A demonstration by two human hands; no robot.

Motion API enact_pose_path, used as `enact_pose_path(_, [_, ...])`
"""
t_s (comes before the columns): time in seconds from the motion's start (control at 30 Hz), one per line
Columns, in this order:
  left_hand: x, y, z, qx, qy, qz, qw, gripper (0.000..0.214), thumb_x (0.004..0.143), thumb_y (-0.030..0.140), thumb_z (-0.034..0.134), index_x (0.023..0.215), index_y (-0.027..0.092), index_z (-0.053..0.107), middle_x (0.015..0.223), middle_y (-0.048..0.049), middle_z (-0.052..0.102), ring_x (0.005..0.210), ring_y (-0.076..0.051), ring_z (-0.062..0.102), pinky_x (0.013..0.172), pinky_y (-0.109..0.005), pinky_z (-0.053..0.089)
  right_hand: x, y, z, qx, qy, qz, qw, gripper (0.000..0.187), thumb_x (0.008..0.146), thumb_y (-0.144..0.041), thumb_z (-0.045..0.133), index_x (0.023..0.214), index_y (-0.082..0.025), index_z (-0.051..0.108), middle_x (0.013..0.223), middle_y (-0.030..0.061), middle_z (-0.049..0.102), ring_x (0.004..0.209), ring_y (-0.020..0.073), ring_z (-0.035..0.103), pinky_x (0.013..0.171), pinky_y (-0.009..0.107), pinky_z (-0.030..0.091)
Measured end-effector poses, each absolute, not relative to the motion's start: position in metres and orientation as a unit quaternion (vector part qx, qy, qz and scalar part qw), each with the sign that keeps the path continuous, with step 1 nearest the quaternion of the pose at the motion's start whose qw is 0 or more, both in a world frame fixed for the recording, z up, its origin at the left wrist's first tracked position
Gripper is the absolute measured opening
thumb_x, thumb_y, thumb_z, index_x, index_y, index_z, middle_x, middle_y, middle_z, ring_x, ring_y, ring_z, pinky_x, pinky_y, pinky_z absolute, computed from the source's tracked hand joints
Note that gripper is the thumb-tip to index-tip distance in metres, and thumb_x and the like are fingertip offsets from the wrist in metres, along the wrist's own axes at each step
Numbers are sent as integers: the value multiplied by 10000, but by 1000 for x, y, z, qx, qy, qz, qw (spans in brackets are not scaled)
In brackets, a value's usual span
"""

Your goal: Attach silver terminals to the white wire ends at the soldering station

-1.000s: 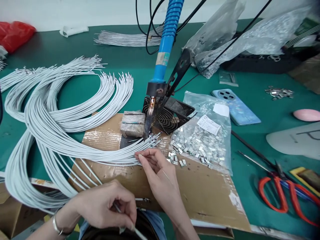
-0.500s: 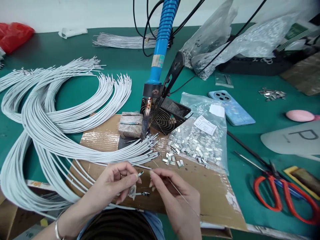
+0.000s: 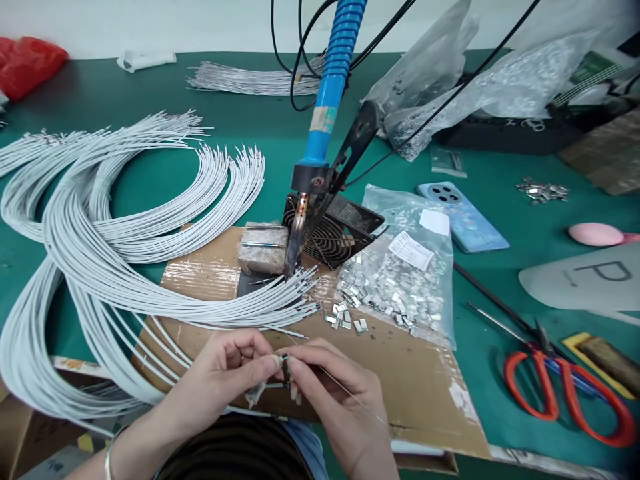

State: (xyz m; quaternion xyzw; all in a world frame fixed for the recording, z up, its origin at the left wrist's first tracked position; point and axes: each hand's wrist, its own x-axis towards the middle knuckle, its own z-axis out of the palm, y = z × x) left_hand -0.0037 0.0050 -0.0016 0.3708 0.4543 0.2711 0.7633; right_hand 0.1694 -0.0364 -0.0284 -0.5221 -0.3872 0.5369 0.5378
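Through the right fingers (image 3: 311,381) runs one thin silvery wire (image 3: 353,397). Beyond the fingers: one blue tubular soldering iron (image 3: 330,90), one black round-grilled fan (image 3: 330,241), one grey rectangular block (image 3: 263,248), white insulated wires (image 3: 175,303) too many to count. To their right: one transparent plastic bag (image 3: 383,208), two white paper labels (image 3: 411,250) on it, small silvery metal clips (image 3: 360,325) past counting, one pale-blue phone (image 3: 469,219), one pair of red-handled metal cutters (image 3: 546,373), one pink rounded object (image 3: 595,233). Beneath them: one brown cardboard sheet (image 3: 415,387).

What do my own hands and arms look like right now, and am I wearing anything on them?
Your left hand and right hand show no full gloves, and no sleeves show. A slim, silvery bracelet circles your left wrist. I can't tell whether the pale material near your fingers is worn.
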Motion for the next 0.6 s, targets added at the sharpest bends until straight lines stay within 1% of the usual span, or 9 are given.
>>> enact_pose_path(0.07, [-4,5,-1,370,453,272,764,417,876,526,841,770,158,676,659,45,543,573,-85,320,509,-219,222,170,-37,-26,-516,-387,544,536,104,901,-266,811,905,-323,898,749,-5,706,580,95,587,536,195,462])
enact_pose_path(0.2, [-3,3,-1,371,458,266,763,448,865,563,836,775,157,668,659,35,544,600,-99,369,552,-230,254,171,-37,-20,-529,-373,552,526,126,888,-257,810,913,-335,906,745,-4,709,606,103,607,576,204,484])
enact_pose_path(0.3, [-4,1,-2,379,463,252,761,455,869,581,820,782,162,662,650,39,524,589,-104,367,548,-241,252,170,-37,-16,-530,-354,560,530,74,852,-258,840,848,-295,904,729,7,704,590,106,595,571,211,487])
enact_pose_path(0.37, [-4,1,0,385,466,245,758,446,884,575,804,780,169,651,641,50,496,576,-103,347,535,-244,237,170,-37,-16,-524,-323,588,525,34,820,-279,869,807,-263,896,710,8,688,553,98,577,538,210,481])
enact_pose_path(0.5, [-2,0,7,410,476,229,743,416,905,524,794,760,174,622,633,63,460,585,-105,342,538,-242,242,169,-38,-19,-512,-286,634,504,118,816,-336,848,764,-234,876,629,-17,649,434,74,537,437,190,444])
enact_pose_path(0.6, [1,-2,11,439,488,225,721,372,934,499,759,811,173,628,643,61,481,597,-110,364,547,-236,265,171,-40,-19,-517,-296,629,499,99,804,-294,836,739,-226,863,578,-24,643,407,80,530,409,186,427])
